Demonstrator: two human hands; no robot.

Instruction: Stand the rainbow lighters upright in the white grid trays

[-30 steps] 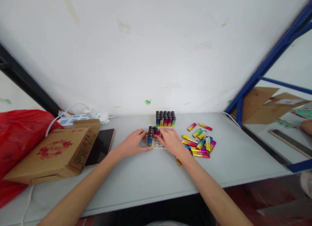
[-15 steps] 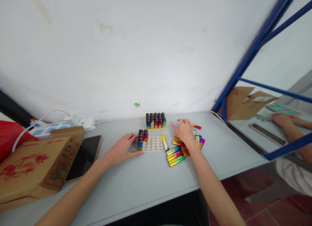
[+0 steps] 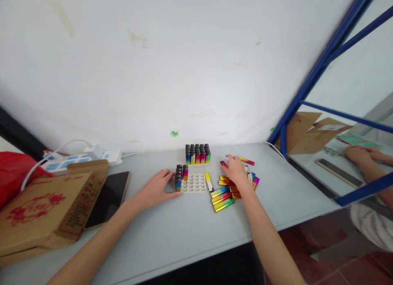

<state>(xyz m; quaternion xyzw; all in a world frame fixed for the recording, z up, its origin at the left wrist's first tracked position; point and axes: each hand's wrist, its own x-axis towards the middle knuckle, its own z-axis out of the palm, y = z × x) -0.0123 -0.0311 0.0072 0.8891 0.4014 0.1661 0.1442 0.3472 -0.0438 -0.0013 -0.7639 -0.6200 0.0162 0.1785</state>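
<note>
My left hand [image 3: 156,187] curves round the left end of a white tray [image 3: 196,183] with round slots. Its thumb lies at the tray's front corner, the fingers behind. Several black-topped lighters [image 3: 178,178] stand upright in the tray's left column, and one begins the second column. My right hand [image 3: 235,169] is above a loose pile of shiny coloured lighters [image 3: 221,199]. A red lighter [image 3: 224,164] pokes out at its fingertips, which are closed on it; part of it is hidden. One yellow and white lighter [image 3: 208,182] lies beside the tray.
Behind the tray stands a full block of upright lighters [image 3: 198,154]. On the left are a cardboard box [image 3: 39,211], a dark tablet [image 3: 109,197] and a power strip [image 3: 73,161]. A blue metal frame [image 3: 307,90] rises at the right; another person's hands [image 3: 360,153] are beyond it.
My right hand's fingers have drawn in, and a red lighter now shows at their tips. The left hand stays at the tray. The whole view has shifted slightly.
</note>
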